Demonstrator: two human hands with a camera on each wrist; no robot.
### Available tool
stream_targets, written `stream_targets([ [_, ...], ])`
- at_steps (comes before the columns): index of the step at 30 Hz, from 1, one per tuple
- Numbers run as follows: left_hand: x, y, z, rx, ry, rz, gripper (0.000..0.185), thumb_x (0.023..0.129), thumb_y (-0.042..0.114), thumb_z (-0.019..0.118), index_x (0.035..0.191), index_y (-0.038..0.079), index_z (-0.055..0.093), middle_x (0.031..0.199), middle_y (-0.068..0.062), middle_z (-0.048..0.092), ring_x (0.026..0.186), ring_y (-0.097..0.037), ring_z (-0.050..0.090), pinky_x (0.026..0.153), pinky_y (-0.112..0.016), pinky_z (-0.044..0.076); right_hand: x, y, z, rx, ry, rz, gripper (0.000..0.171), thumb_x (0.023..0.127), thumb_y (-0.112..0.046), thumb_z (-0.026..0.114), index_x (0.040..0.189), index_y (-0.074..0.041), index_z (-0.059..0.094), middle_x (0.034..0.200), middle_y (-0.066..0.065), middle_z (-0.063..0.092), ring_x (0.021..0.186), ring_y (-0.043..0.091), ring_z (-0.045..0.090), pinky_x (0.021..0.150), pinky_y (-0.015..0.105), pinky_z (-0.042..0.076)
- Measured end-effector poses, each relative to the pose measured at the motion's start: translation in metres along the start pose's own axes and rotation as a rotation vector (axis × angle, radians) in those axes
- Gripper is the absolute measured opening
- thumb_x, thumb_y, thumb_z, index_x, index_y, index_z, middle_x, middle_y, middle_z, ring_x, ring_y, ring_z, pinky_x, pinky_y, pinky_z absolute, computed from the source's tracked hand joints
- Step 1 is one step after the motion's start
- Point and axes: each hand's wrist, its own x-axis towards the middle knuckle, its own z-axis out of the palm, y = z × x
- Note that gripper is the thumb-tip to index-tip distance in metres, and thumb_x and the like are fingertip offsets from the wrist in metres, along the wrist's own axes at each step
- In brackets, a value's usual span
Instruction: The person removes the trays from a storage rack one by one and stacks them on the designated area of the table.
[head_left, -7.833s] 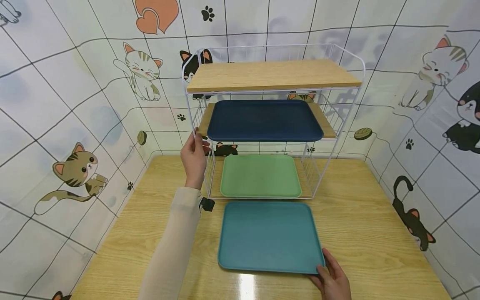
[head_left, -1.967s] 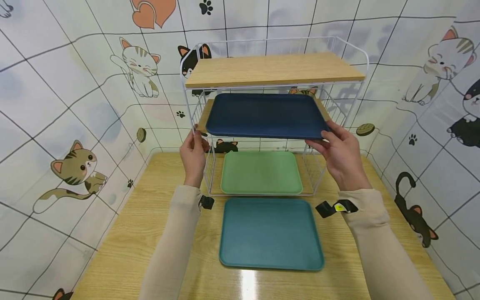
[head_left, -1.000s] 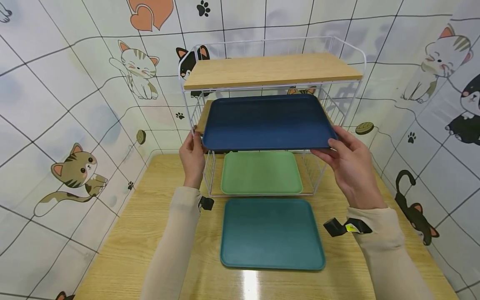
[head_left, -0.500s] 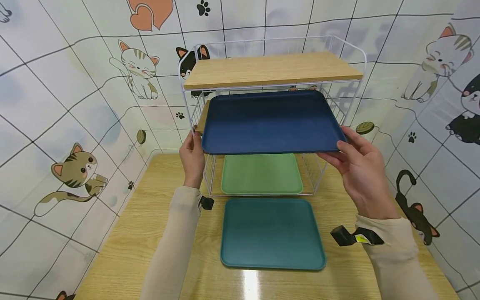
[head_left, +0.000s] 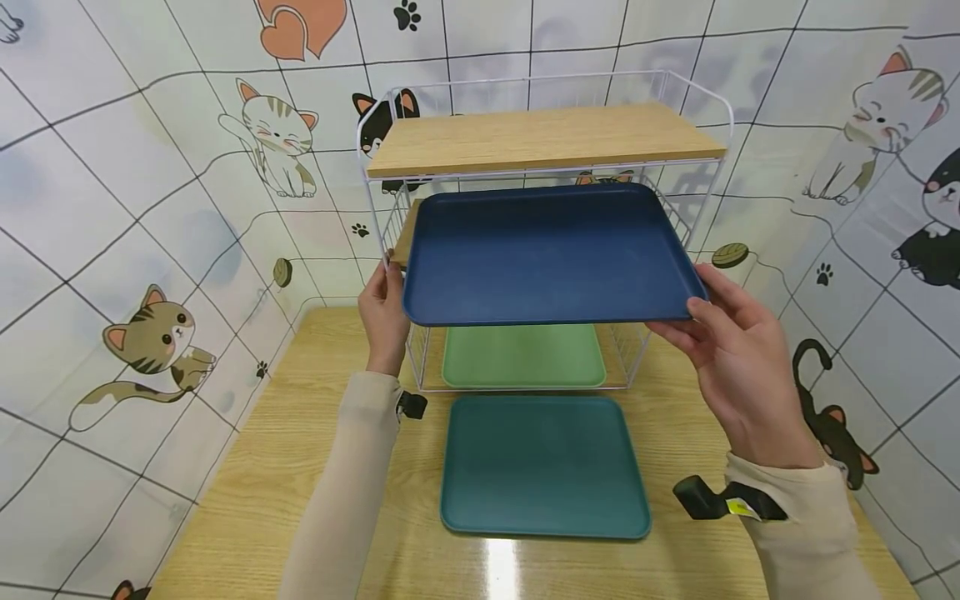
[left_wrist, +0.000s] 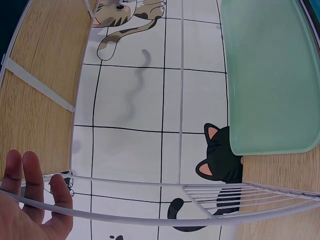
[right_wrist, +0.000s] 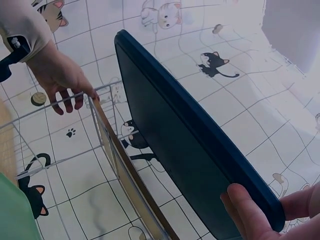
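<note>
Dark navy rectangular plastic tray (head_left: 551, 254): held level in front of the middle tier of the white wire rack with three light wooden shelves (head_left: 546, 140), its far edge at the middle shelf, its near part projecting out above the table. Right hand (head_left: 738, 358): pinches the tray's near right corner, thumb on the rim, fingers underneath. Left hand (head_left: 385, 317): rests against the rack's front left wire post at middle-shelf height, fingers straight and loosely spread, as the left wrist view shows; clear of the tray. Pale green rectangular plastic tray (head_left: 522, 356): lies flat on the rack's bottom shelf, partly hidden under the navy tray. Teal rectangular plastic tray (head_left: 543, 467): lies flat on the light wooden table (head_left: 247, 483), just in front of the rack. Top shelf: bare wood. Surrounding walls (head_left: 150, 208): white tile pattern with cartoon cats and paw prints.
</note>
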Motion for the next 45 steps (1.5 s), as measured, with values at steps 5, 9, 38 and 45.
stream_targets([
  [5,0.0,-0.002,0.0,-0.011,-0.003,0.027,0.039,0.109,0.031,0.052,0.143,0.013,0.062,0.08,0.009,0.066,0.064,-0.007,0.053,0.063,-0.022,0.042,-0.006,-0.001,-0.002,-0.012,0.003,-0.003,0.065,0.102,0.003,0.057,0.16,-0.003,0.029,0.146,0.014,0.046,0.109,0.024,0.073,0.085,0.036,0.06],
  [9,0.0,-0.003,0.0,0.0,-0.008,0.035,0.04,0.109,0.032,0.051,0.142,0.013,0.062,0.074,0.012,0.064,0.06,-0.006,0.052,0.057,-0.022,0.04,-0.01,-0.001,-0.004,-0.018,0.01,-0.014,0.062,0.102,0.003,0.057,0.159,-0.002,0.032,0.145,0.014,0.047,0.11,0.024,0.072,0.085,0.036,0.06],
  [38,0.001,0.005,0.003,-0.024,-0.008,0.016,0.035,0.11,0.025,0.049,0.133,0.005,0.067,0.074,-0.003,0.059,0.067,-0.014,0.051,0.063,-0.024,0.042,-0.053,0.012,-0.025,0.121,0.008,-0.05,0.052,0.102,0.016,0.044,0.151,-0.002,0.048,0.148,0.013,0.045,0.115,0.03,0.07,0.084,0.042,0.058],
  [45,0.001,0.005,0.004,-0.056,-0.018,-0.013,0.038,0.111,0.019,0.047,0.143,0.005,0.059,0.08,-0.027,0.055,0.066,-0.016,0.053,0.063,-0.021,0.047,-0.064,0.022,-0.033,0.162,0.025,-0.049,0.052,0.102,0.017,0.043,0.151,0.0,0.047,0.143,0.013,0.053,0.114,0.029,0.07,0.084,0.042,0.059],
])
